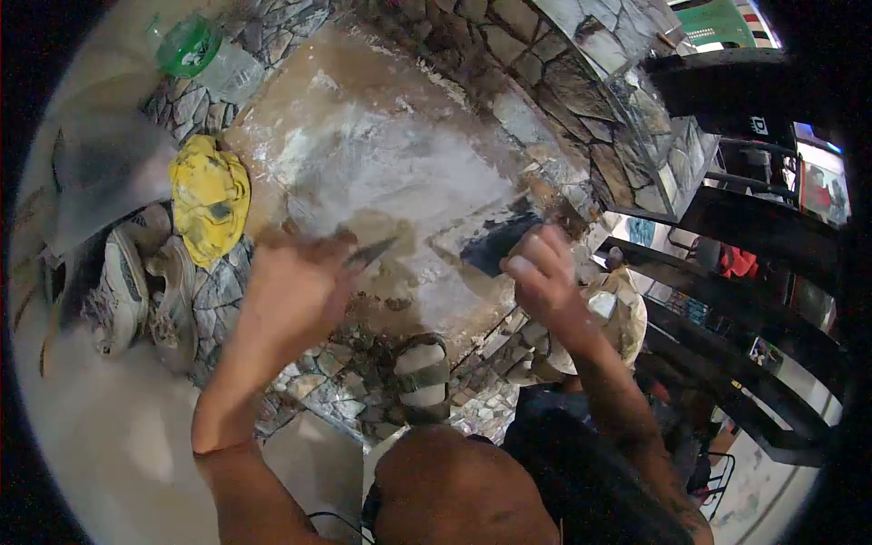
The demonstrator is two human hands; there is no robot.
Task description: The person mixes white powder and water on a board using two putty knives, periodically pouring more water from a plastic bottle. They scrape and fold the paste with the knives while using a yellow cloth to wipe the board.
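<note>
My left hand [304,277] is closed around a tool with a short pointed grey blade [373,252]; its handle is hidden in my fingers and motion blurs it. The blade points right, over the powdery board [272,109]. My right hand [545,268] grips the edge of a dark flat piece [495,242] with whitish smears on its upper edge. That piece is tilted over the board's right part. White powder and wet-looking tan patches cover much of the brown board. A yellow cloth [209,198] with dark stains lies left of my left hand.
Shoes [127,286] stand at the left, below a greyish see-through sheet [100,182]. A cut plastic bottle [186,50] lies at the upper left. A stone-clad step [581,109] and black slats [727,318] bound the right side. My sandalled foot [422,372] is at the board's near edge.
</note>
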